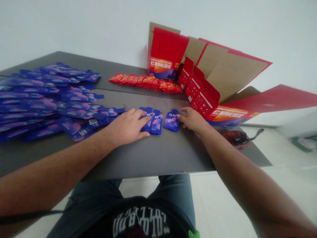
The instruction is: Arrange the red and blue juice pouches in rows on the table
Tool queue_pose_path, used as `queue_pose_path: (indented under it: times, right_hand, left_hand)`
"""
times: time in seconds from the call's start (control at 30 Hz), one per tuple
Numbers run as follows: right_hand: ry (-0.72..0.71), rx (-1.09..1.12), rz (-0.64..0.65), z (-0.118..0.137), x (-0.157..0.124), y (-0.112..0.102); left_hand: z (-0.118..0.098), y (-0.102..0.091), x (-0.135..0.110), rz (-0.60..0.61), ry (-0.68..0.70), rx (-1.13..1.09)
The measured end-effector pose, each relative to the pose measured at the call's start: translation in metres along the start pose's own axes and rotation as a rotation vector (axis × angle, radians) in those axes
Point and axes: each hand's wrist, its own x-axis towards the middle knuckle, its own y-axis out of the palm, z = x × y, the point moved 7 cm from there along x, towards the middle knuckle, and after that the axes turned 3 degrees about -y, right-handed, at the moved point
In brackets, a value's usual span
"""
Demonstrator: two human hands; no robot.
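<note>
"What's happening nearest us?"

"On the near part of the bench point(163, 155), the left hand point(128, 127) is lying over a short row of blue pouches point(156, 124), its fingers spreading apart rather than gripping. The right hand point(193, 119) is touching the right edge of a single blue pouch point(171, 123), which is sitting just beside that row, apart from it."

"Is the right hand pinching it?"

"Its fingertips are bunching at the edge, but I can't tell whether the thumb is clamping underneath."

"How would you be handling that well?"

"I'd be guiding the pouch lightly by its flat edge, not squeezing the soft belly, while the left palm is bearing down just enough to steady the others. Pressing harder could be skewing the row."

"Which way are they pointing?"

"The necks are facing the wall point(99, 29). The single pouch's long axis is running near to far, its neck leaning slightly right; the row's are running nearly straight."

"And beyond?"

"Off left, the blue heap point(44, 99) is lying mostly crosswise, many necks pointing right. Farther back, red sachets point(146, 81) are forming a band before an upright carton point(168, 46)."
</note>
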Motion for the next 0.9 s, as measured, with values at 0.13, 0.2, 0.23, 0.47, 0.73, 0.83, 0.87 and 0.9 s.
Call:
queue_pose_path:
  times: [0.13,0.2,0.23,0.47,0.73,0.83,0.87,0.9]
  right_hand:
    - [-0.029,0.019,0.058,0.021,0.014,0.014]
    - [-0.039,0.030,0.080,0.032,0.014,0.021]
    - [-0.039,0.038,0.094,0.036,0.013,0.024]
    - [-0.034,0.185,0.185,0.049,-0.015,0.033]
    - [-0.016,0.222,0.205,0.058,-0.024,0.037]
    - [-0.024,0.187,0.210,0.059,-0.020,0.038]
    - [-0.041,0.147,0.199,0.058,-0.020,0.037]
    - [-0.077,0.092,0.172,0.058,-0.022,0.034]
  left_hand:
    - [0.003,0.003,0.001,-0.012,-0.005,-0.041]
    - [0.004,0.004,0.001,-0.016,-0.008,-0.055]
    - [0.005,0.004,0.000,-0.020,-0.006,-0.066]
    - [0.013,0.001,-0.007,-0.025,-0.017,-0.166]
    - [0.032,0.002,-0.005,0.081,0.022,-0.193]
    - [0.024,0.001,-0.002,0.070,0.044,-0.173]
    - [0.021,0.001,-0.002,0.063,0.046,-0.170]
    - [0.018,0.000,-0.002,0.057,0.043,-0.172]
